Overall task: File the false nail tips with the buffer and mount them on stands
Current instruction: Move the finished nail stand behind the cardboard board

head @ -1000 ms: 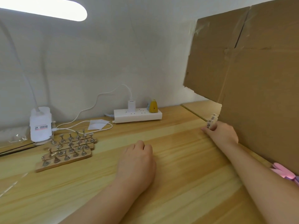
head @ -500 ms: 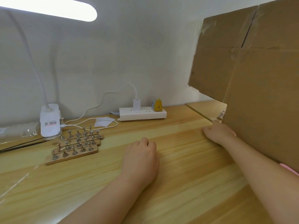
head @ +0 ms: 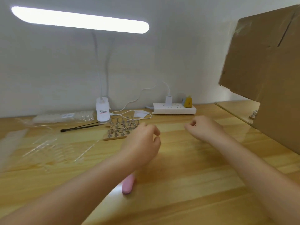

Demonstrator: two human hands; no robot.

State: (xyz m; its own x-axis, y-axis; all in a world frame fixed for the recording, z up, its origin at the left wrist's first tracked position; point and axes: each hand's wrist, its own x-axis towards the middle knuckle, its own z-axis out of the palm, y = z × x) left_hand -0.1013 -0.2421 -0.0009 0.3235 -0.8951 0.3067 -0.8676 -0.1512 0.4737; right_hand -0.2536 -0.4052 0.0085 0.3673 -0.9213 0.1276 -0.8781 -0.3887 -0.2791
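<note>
My left hand (head: 142,143) hovers over the wooden table, fingers loosely curled and holding nothing, just right of the wooden rack of metal nail stands (head: 121,129). Further right, my right hand (head: 203,127) is curled into a loose fist, and I see nothing in it. A pink buffer (head: 128,184) lies on the table, partly under my left forearm. Clear plastic sheets of nail tips (head: 48,148) lie at the left, blurred. Another stand (head: 254,114) peeks out behind the cardboard.
A large cardboard sheet (head: 267,78) stands along the right side. At the back are a white power strip (head: 174,108), a clamp lamp base (head: 102,111) with cables, a bag of tips (head: 65,116) and a thin black tool (head: 81,127).
My right hand has come back from the cardboard's edge toward the table's middle. My left hand has lifted off the table. The view swung left, bringing the buffer and nail tip sheets into sight.
</note>
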